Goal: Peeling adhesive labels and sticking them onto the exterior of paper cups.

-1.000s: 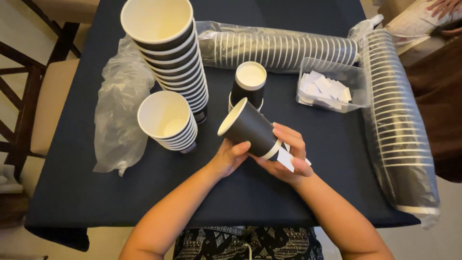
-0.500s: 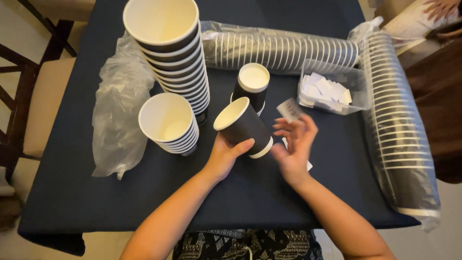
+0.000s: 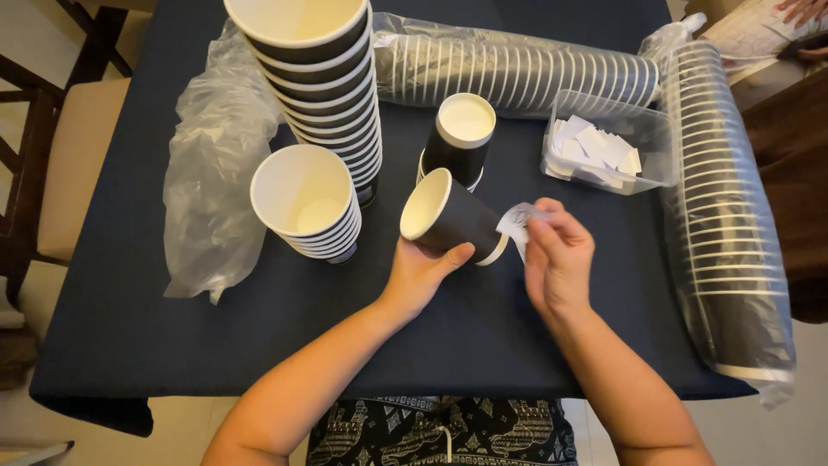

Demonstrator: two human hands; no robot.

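Holding a black paper cup (image 3: 448,220) on its side above the dark blue tablecloth (image 3: 129,285), the left hand (image 3: 418,272) wraps it from below, with the thumb pressed on the cup wall and the white inside of the cup turned to the left. The right hand (image 3: 559,255) is just beside the bottom of this cup, and its fingers pinch a small white paper sticker (image 3: 516,220) that touches the cup's base rim. Behind the held cup one more black cup (image 3: 457,142) stands upside down on the cloth. To the left of it there is a short stack of cups (image 3: 309,203) with the mouth up, and behind this a tall stack of cups (image 3: 315,78) that rises toward the camera. A crumpled clear plastic bag (image 3: 216,173) lies at the left of both stacks. Two long sleeves of cups in plastic wrap lie on the table: one sleeve (image 3: 517,73) across the far side, the other sleeve (image 3: 729,224) along the right edge. Between them, near the right hand, a clear plastic box (image 3: 604,151) holds more white paper pieces. A wooden chair (image 3: 60,164) stands at the left of the table.
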